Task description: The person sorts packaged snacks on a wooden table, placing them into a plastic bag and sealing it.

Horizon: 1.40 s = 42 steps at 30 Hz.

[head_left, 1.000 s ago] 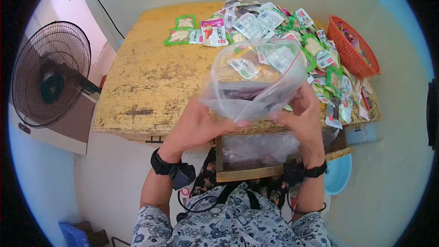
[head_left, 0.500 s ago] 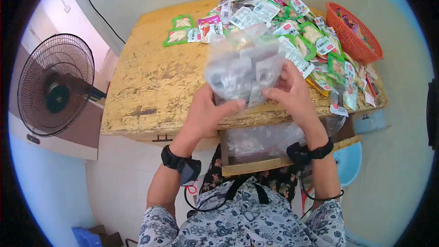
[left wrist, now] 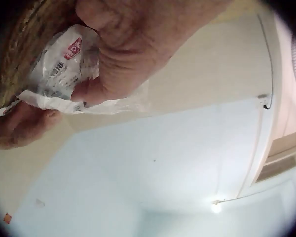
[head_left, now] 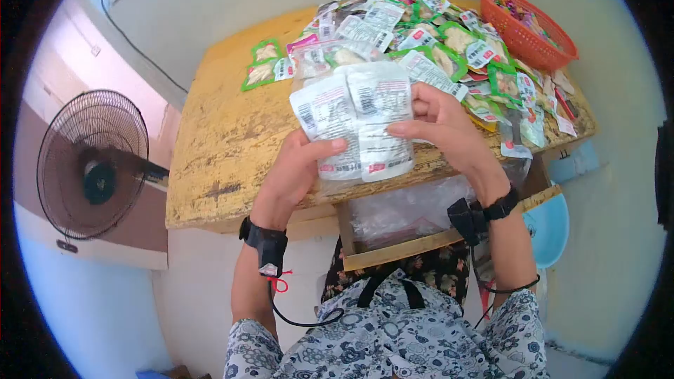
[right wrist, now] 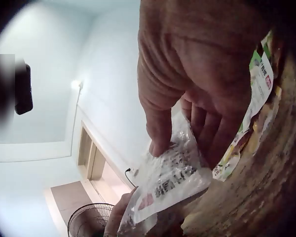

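Two white printed packets lie side by side inside a clear plastic bag (head_left: 365, 121), held up over the near part of the table. My left hand (head_left: 293, 168) grips the bag's lower left side, thumb across the front. On the right side my right hand (head_left: 449, 126) pinches it, thumb in front and fingers behind. The left wrist view shows the left hand (left wrist: 133, 49) with its thumb pressed on the clear wrapping (left wrist: 64, 69). In the right wrist view the right hand (right wrist: 192, 64) holds the crinkled bag (right wrist: 170, 173) between thumb and fingers.
A pile of packets (head_left: 460, 38) covers the yellow table's (head_left: 210, 147) back right, beside a red basket (head_left: 533, 31). Green-edged packets (head_left: 263, 63) lie back left. An open drawer (head_left: 400, 249) holds clear plastic. A fan (head_left: 95, 168) stands left, a blue basin (head_left: 551, 231) lower right.
The bag has turned and tipped from standing with its mouth open to lying flatter, with the printed packets now facing up. Both hands have stayed on its sides.
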Available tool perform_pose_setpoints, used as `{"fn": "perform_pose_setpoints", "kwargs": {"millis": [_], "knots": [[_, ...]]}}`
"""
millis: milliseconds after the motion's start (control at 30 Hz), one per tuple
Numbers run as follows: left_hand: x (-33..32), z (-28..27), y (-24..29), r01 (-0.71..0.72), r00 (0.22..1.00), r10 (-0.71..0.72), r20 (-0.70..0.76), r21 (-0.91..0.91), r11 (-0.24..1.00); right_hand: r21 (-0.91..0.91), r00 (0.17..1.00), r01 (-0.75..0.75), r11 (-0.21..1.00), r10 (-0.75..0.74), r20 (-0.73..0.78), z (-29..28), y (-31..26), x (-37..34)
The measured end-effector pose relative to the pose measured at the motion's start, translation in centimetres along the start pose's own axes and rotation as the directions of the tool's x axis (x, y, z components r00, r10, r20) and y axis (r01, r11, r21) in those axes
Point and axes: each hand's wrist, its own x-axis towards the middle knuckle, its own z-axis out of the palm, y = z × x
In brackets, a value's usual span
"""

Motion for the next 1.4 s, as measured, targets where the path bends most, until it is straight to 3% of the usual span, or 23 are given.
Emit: {"fn": "perform_pose_setpoints", "kwargs": {"millis": [133,167,267,333,400,433,467,600,700,800,900,933,1033,1067,1167,1300,1400], "knots": [[-0.1,0.5,0.3,-0.007,1.0,0.008,-0.02,0.023,1.0,0.072,0.998,0.041,0.997,-0.044,0.043,-0.2,0.1,0.1],[-0.4,0.8,0.6,-0.062,0.997,0.068,-0.047,0.123,0.99,0.082,0.997,0.048,0.996,-0.052,0.056,-0.2,0.2,0.2],[-1.5,2.3,1.8,-0.212,0.965,0.256,-0.06,0.396,0.893,-0.094,0.977,0.213,0.972,-0.212,0.024,-0.2,-0.5,-0.3],[-2.2,2.9,2.5,-0.294,0.935,0.355,-0.01,0.54,0.789,-0.356,0.947,0.31,0.881,-0.318,0.039,-0.4,-0.3,-0.3],[-1.9,1.6,1.6,-0.487,0.751,0.596,0.284,0.848,0.21,-0.545,0.913,0.374,0.751,-0.4,0.075,-0.9,0.2,0.1],[-1.8,1.2,1.5,-0.489,0.641,0.613,0.462,0.861,-0.138,-0.607,0.9,0.391,0.692,-0.427,0.093,-1.2,1.0,0.4],[-2.4,1.9,0.7,-0.444,0.647,0.595,0.477,0.87,-0.213,-0.665,0.885,0.405,0.628,-0.451,0.113,-1.5,1.6,0.5],[-4.3,2.0,-3.1,-0.398,0.71,0.537,0.455,0.889,-0.227,-0.818,0.879,0.375,0.435,-0.446,0.166,-1.8,1.9,-0.7],[-5.8,3.8,-2.7,-0.377,0.727,0.546,0.416,0.907,-0.189,-0.841,0.858,0.361,0.402,-0.497,0.131,-2.4,3.1,-0.6],[-6.4,4.8,-3.6,-0.379,0.734,0.525,0.431,0.901,-0.209,-0.875,0.89,0.296,0.385,-0.444,0.105,-2.1,2.5,-1.0],[-6.9,4.4,-3.8,-0.5,0.704,0.51,0.495,0.855,-0.141,-0.828,0.859,0.286,0.483,-0.512,-0.002,-2.3,3.1,-1.8],[-7.4,4.2,-3.2,-0.524,0.695,0.492,0.525,0.837,-0.154,-0.679,0.913,0.081,0.73,-0.327,-0.243,-1.8,2.5,-3.1],[-8.9,1.6,-1.8,-0.445,0.687,0.656,0.312,0.895,0.04,-0.646,0.778,-0.005,0.763,-0.403,-0.483,-2.2,2.8,-6.2],[-9.2,0.5,-1.6,-0.368,0.689,0.694,0.208,0.926,0.088,-0.624,0.778,-0.009,0.781,-0.386,-0.495,-2.0,3.0,-7.5],[-8.8,-1.7,0.3,-0.341,0.774,0.629,0.077,0.887,0.31,-0.568,0.782,-0.04,0.822,-0.328,-0.53,-0.5,3.5,-11.6],[-7.5,-1.4,1.3,-0.353,0.83,0.524,0.19,0.907,0.231,-0.492,0.784,-0.032,0.87,-0.284,-0.552,2.9,4.2,-13.1],[-5.8,-1.9,0.6,-0.4,0.847,0.48,0.23,0.87,0.289,-0.395,0.803,-0.066,0.916,-0.186,-0.567,4.0,4.0,-13.1]]}}
